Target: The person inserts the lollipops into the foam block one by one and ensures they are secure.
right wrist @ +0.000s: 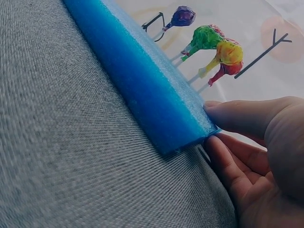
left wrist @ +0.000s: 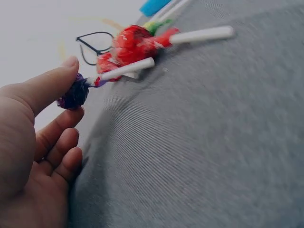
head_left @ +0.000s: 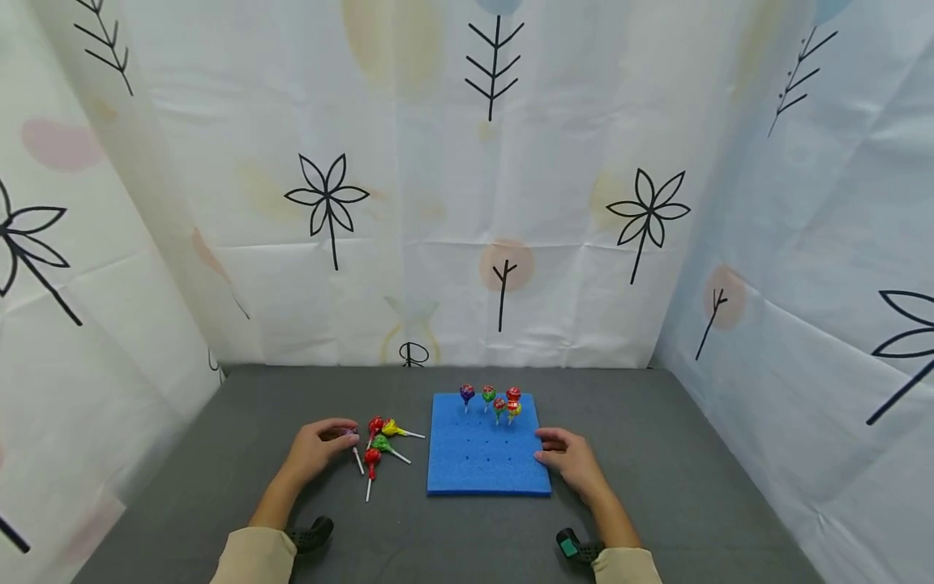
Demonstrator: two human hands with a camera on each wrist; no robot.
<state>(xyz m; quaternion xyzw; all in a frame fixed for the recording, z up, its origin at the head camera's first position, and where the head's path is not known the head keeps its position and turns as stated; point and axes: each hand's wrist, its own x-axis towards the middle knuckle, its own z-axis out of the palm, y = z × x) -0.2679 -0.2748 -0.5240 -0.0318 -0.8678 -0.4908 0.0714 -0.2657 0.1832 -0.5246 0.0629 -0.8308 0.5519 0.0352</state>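
My left hand (head_left: pixel 318 451) pinches a purple-wrapped lollipop (left wrist: pixel 74 93) by its candy end, between thumb and index finger. In the left wrist view its white stick points away from the palm, towards a red lollipop (left wrist: pixel 134 46). At the right edge of a blue foam board (head_left: pixel 467 478), my right hand (head_left: pixel 572 464) grips the rim, thumb on top and fingers against the side. Several lollipops stand upright in the board's far rows, among them a purple one (right wrist: pixel 183 17), a green one (right wrist: pixel 205 38) and a yellow one (right wrist: pixel 230 51). Bare holes dot its nearer part.
Beside the left hand, a loose group of lollipops lies on the grey tabletop (head_left: pixel 379 543): a yellow one (head_left: pixel 392 427), a green one (head_left: pixel 382 443) and red ones, one nearest the front (head_left: pixel 373 457). A patterned white curtain (head_left: pixel 438 300) closes off the back and sides.
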